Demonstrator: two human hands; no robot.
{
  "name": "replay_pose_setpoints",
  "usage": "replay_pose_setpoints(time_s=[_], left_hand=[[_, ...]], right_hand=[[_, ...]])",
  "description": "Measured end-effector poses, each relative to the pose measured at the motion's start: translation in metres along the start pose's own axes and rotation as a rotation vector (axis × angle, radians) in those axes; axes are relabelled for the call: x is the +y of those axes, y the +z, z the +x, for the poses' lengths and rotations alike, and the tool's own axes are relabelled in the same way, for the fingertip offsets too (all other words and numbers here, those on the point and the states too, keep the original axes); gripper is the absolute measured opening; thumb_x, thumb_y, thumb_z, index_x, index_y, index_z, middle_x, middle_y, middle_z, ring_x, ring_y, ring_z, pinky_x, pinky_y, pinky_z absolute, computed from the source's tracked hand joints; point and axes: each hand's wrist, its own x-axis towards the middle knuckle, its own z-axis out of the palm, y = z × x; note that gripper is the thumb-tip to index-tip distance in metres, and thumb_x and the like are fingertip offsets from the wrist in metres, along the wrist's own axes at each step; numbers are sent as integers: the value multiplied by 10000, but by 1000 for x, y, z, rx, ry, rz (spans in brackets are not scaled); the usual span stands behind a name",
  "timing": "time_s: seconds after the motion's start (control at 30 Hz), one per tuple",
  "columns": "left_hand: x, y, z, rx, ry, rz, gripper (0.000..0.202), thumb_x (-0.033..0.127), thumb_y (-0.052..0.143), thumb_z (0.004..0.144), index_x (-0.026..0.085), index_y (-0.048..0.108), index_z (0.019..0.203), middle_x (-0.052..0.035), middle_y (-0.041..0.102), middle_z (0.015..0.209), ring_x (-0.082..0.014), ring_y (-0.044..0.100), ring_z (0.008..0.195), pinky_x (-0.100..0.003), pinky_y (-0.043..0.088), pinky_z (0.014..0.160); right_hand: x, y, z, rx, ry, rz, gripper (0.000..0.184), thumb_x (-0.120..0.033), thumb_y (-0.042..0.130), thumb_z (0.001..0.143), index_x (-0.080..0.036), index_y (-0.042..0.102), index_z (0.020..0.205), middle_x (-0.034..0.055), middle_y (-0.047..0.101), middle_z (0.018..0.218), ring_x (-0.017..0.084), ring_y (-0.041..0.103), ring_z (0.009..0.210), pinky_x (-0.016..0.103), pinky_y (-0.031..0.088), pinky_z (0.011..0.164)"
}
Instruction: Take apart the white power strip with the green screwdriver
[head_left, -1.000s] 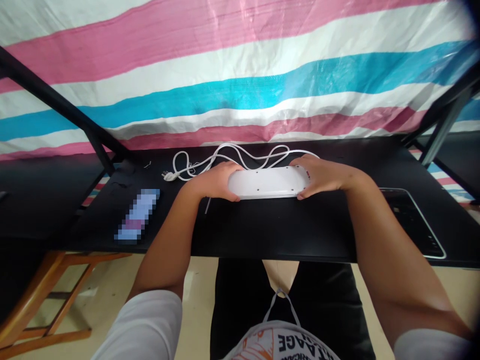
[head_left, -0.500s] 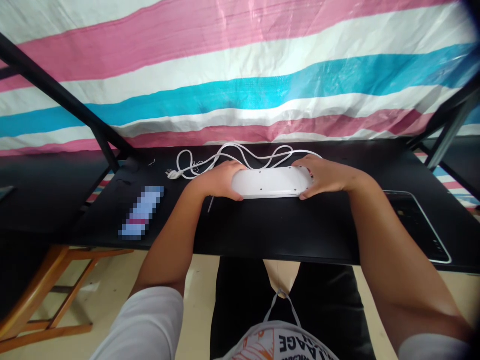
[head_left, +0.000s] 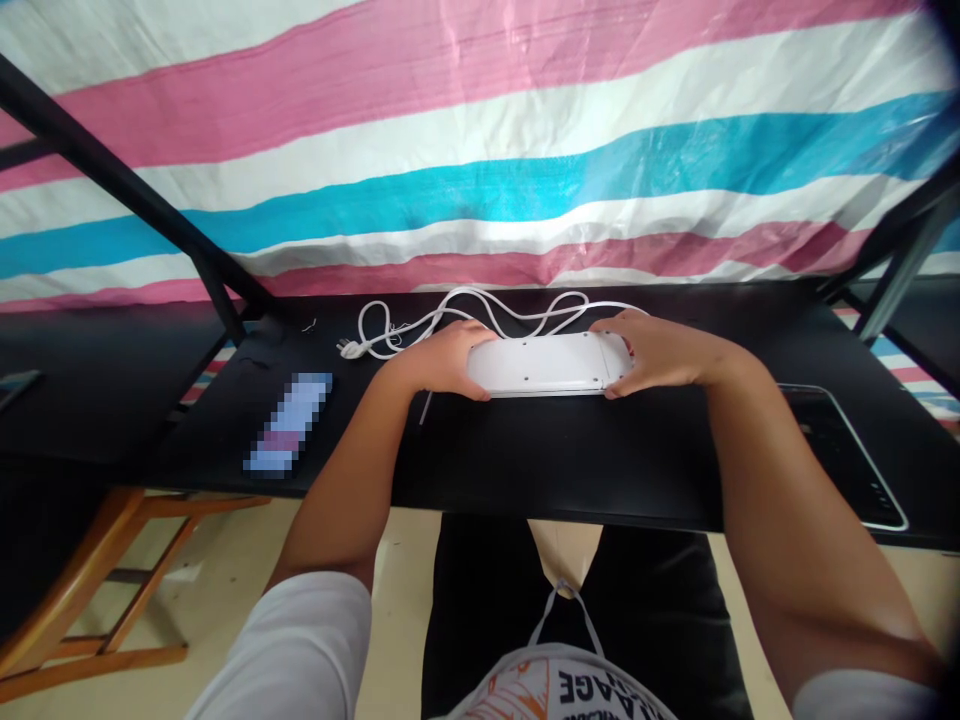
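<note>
- On or just above the worktop [head_left: 562,460]: white casing [head_left: 544,362], left hand [head_left: 450,362] and right hand [head_left: 652,350] curled around opposite ends.
- Likely light, stiff, somewhat slippery; best gripped by its rounded ends.

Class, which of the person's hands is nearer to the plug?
Left. The left hand is right of the plug, gripping the white case; the right hand is farther right, at the case's other end.
</note>
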Motion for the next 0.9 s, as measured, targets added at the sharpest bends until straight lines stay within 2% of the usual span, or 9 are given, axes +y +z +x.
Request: replay_pose_setpoints(time_s=[0.2, 0.4, 0.63, 0.77, 0.9], left_hand=[[0, 0, 1, -8, 0, -5, 940, 577, 913, 658, 235, 598, 1476, -127, 583, 1506, -381, 539, 1415, -500, 430, 1229], [2, 1, 2, 26, -14, 14, 900, 555, 918, 643, 238, 611, 1427, -122, 602, 1445, -376, 562, 1378, -495, 460, 1199], [-2, 3, 3, 47, 10, -16, 896, 582, 920, 644, 236, 631, 1418, -120, 610, 1453, -378, 578, 1366, -498, 451, 1208], [-2, 2, 2, 44, 3, -36, 887, 585, 912, 656, 241, 630, 1424, -115, 612, 1471, -372, 592, 1357, -491, 457, 1198], [0, 1, 1, 52, -2, -21, 868, 559, 908, 651, 242, 625, 1408, -110, 621, 1456, -364, 608, 1334, -482, 479, 1165]], right_hand=[[-2, -4, 2, -55, 62, 49, 995, -595, 920, 604, -329, 583, 1502, 85, 578, 1563, 456, 528, 1469, 571, 441, 1246], [-6, 2, 5, -11, 67, 33, 1037, -581, 927, 590, -257, 547, 1499, 141, 542, 1515, 443, 560, 1417, 583, 434, 1245], [-4, 0, 6, -11, 49, 43, 997, -595, 923, 602, -271, 568, 1476, 125, 554, 1533, 433, 538, 1445, 562, 422, 1252], [-4, -3, 3, -37, 93, 112, 1002, -575, 919, 613, -287, 547, 1497, 103, 568, 1543, 411, 577, 1398, 538, 472, 1205], [-4, 0, 4, -17, 89, 127, 1006, -550, 924, 597, -262, 539, 1480, 119, 553, 1543, 413, 569, 1401, 530, 482, 1191]])
